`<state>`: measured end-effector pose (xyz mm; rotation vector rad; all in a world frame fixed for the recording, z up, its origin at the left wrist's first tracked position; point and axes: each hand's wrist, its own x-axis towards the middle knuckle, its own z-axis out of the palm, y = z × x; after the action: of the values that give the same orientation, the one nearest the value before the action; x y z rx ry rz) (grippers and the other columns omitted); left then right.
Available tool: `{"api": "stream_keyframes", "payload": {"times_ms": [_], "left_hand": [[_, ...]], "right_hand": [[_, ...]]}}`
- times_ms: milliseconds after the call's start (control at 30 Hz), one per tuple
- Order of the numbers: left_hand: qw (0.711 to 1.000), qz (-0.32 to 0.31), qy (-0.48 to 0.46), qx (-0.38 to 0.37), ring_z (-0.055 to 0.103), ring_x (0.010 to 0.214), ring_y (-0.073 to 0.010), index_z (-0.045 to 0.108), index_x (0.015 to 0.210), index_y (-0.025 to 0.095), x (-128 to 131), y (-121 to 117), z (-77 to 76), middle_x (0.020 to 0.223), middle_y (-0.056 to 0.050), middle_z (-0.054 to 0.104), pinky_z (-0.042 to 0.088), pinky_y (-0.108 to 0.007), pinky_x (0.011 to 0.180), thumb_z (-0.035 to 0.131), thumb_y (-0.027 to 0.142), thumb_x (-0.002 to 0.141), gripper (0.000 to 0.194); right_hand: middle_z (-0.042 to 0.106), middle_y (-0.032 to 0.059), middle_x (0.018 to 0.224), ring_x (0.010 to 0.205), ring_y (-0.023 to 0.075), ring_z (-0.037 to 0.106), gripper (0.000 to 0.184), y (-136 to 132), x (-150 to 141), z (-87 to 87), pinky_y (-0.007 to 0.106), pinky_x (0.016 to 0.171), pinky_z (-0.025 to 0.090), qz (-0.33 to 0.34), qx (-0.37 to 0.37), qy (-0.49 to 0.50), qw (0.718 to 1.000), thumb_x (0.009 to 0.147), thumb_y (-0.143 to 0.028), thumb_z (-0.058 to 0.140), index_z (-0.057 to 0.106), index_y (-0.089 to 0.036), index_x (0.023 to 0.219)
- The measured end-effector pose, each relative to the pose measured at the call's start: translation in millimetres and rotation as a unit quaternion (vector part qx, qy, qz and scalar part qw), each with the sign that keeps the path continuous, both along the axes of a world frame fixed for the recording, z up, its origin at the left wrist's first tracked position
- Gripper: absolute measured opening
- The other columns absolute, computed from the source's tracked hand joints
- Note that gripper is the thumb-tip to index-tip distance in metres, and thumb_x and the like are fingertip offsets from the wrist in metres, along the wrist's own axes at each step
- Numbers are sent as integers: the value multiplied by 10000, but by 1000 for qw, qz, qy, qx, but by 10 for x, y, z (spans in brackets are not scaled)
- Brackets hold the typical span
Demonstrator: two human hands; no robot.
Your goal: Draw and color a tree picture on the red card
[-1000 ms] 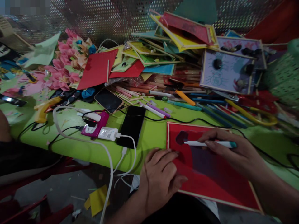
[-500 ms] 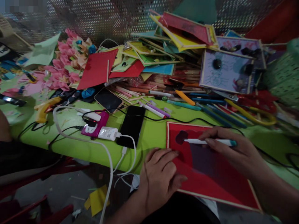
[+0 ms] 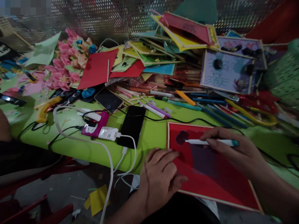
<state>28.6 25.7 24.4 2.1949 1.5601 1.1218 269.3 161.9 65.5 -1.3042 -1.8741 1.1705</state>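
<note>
A red sheet framed with thin pale sticks [image 3: 210, 186] lies in front of me, reaching over the table's near edge. My right hand [image 3: 233, 149] pinches a white marker with a teal end [image 3: 211, 142]. The marker's tip points left, at the edge of a dark rounded shape [image 3: 181, 137] on the red sheet; whether it touches I cannot tell. My left hand [image 3: 161, 174] rests over the sheet's left edge, fingers loosely bent and slightly apart, holding nothing. A black phone [image 3: 132, 126] lies to the left of the sheet.
Left of the phone sit a purple power strip [image 3: 101, 124], white cables and a yellow glue gun [image 3: 44, 109]. Behind lie loose markers [image 3: 155, 110], yellow-handled scissors [image 3: 252, 115], a heap of framed sheets [image 3: 182, 31] and pink paper flowers [image 3: 63, 62]. A green basket [image 3: 283, 74] stands at right.
The marker and my right hand have shifted very slightly to the right. My left hand stays where it was on the sheet.
</note>
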Motion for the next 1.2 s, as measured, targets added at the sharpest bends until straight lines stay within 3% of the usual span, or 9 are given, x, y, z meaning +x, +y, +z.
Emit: {"api": "stream_keyframes", "payload": {"times_ms": [233,533,833,967,1200], "left_hand": [[1000,-1,4,2,751,1261,-225,699,937,239,-1,-2,-1,1354,-45,847,542,-422,1152,548,346,1163,292],[1000,-1,1,-2,743,1273,-220,696,949,238,-2,-9,-10,1362,-47,845,517,-416,1167,503,397,1198,352],[1000,-1,16,-3,755,1266,-234,692,959,242,-3,-18,-13,1379,-46,838,522,-423,1171,567,361,1163,266],[999,-5,32,-8,754,1273,-245,689,943,243,-9,-20,-7,1389,-56,833,533,-434,1160,595,355,1148,252],[1000,1,0,5,750,1258,-224,691,950,240,-6,3,-1,1352,-37,848,538,-421,1155,527,400,1186,329]], "right_hand": [[769,45,804,674,215,655,437,-2,14,-6,310,583,513,6,-9,-3,1000,938,-714,770,872,-290,901],[766,31,830,699,198,649,372,-17,46,-52,293,606,494,3,-10,9,1000,964,-648,786,867,-288,924],[770,40,783,694,234,683,416,-18,-30,47,327,622,548,34,-17,2,999,925,-700,780,849,-300,836],[778,44,803,698,229,677,425,-20,-24,34,322,619,545,18,-26,3,999,925,-711,777,862,-299,866],[787,37,788,696,226,703,399,-24,-59,61,310,625,557,37,-14,11,999,937,-680,777,854,-302,834]]}}
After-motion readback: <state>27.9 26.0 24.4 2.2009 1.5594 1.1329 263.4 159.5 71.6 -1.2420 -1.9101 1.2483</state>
